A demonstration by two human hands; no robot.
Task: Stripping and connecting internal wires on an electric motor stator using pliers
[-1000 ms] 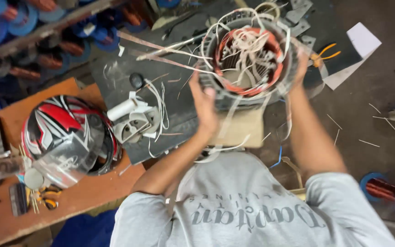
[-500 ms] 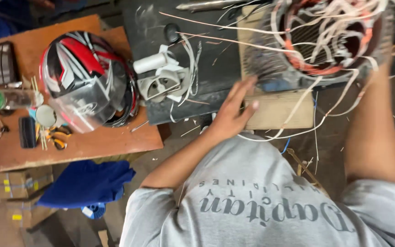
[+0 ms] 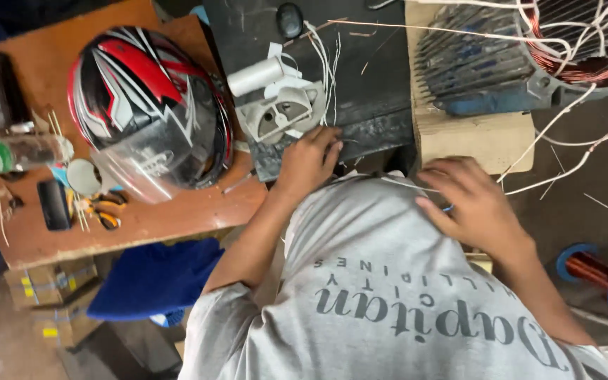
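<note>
1. Where the dark mat (image 3: 360,105) ends at its near edge, left hand (image 3: 309,160) resting palm down, fingers (image 3: 332,141) loosely curled on the mat, gripping nothing.
2. Just beyond that hand: grey metal end cover (image 3: 283,112) with a white cylinder (image 3: 256,75) and loose white wires (image 3: 325,63) beside it.
3. Right hand (image 3: 469,204) lower, flat against grey shirt (image 3: 388,295), fingers spread and open, touching a thin white wire crossing the cloth.
4. Finned motor housing (image 3: 473,63) with copper windings (image 3: 578,49) on a wooden block (image 3: 476,137), beyond right hand, not touched.
5. Red, black and white helmet (image 3: 149,105) on the wooden bench (image 3: 177,218), left; pliers (image 3: 100,207) near it.
6. Copper wire spool (image 3: 592,271) on the floor, far right.
</note>
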